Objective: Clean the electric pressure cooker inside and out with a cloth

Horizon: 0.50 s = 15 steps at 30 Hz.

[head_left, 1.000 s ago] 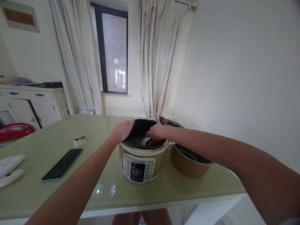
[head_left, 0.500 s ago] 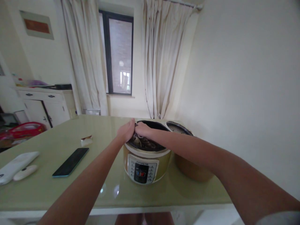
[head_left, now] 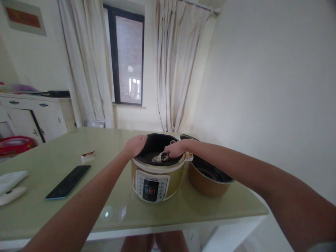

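A rice cooker [head_left: 175,179] with a dark control panel stands on the table, its dark inside uncovered. My left hand [head_left: 135,145] grips its left rim, fingers over the edge and partly hidden. My right hand [head_left: 175,149] is at the right part of the opening, closed on a patterned cloth [head_left: 161,157] that hangs down inside the cooker. Right of the cooker, partly under my right forearm, sits a brown pot [head_left: 207,185] with a dark inside. A dark round lid-like piece [head_left: 187,137] shows behind my right wrist; most of it is hidden.
On the green tabletop [head_left: 110,210] to the left lie a phone [head_left: 68,182], a small white packet [head_left: 88,157] and white objects [head_left: 13,194] at the edge. A wall [head_left: 262,87] rises along the right. A white cabinet [head_left: 34,108] stands behind left.
My right hand has moved right with the cloth, from beside my left hand toward the cooker's right side. My left hand stays at the left rim. The view has shifted slightly right.
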{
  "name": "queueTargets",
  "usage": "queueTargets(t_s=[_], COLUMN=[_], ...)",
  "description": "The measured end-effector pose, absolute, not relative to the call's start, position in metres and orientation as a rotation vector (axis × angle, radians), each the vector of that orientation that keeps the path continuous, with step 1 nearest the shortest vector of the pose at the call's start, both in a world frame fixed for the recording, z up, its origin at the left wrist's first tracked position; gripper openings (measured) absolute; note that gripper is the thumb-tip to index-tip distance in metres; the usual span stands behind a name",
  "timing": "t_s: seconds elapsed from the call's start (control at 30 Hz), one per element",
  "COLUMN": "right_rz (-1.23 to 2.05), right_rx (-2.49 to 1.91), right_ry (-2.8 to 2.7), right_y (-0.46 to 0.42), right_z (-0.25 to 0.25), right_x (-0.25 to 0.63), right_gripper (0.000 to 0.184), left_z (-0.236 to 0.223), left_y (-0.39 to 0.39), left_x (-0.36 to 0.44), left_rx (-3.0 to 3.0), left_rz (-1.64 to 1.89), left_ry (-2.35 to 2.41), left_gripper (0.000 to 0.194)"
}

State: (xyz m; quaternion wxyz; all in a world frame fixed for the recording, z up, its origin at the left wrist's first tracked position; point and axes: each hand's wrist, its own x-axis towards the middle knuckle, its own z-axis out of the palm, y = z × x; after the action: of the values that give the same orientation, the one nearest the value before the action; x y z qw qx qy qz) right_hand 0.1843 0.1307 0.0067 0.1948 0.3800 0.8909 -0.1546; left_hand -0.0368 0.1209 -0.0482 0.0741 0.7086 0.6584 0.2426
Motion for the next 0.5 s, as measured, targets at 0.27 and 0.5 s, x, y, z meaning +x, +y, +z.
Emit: queueTargets(t_s=[0.27,0.5], right_rz=[0.442,-0.093], right_rx=[0.961,1.023], right_ry=[2.880,2.922], right_y=[0.136,0.088], right_z=[0.008,-0.002], right_x=[0.151,0.166], right_gripper=[0.045,0.029], left_z=[-0.048,-0.046], left_y=[0.124,0.127], left_x=[-0.041,-0.049], left_rx=[2.441,2.727], left_rz=[0.539,0.250], left_ry=[1.894,1.778], left_gripper=[0.052,0.042])
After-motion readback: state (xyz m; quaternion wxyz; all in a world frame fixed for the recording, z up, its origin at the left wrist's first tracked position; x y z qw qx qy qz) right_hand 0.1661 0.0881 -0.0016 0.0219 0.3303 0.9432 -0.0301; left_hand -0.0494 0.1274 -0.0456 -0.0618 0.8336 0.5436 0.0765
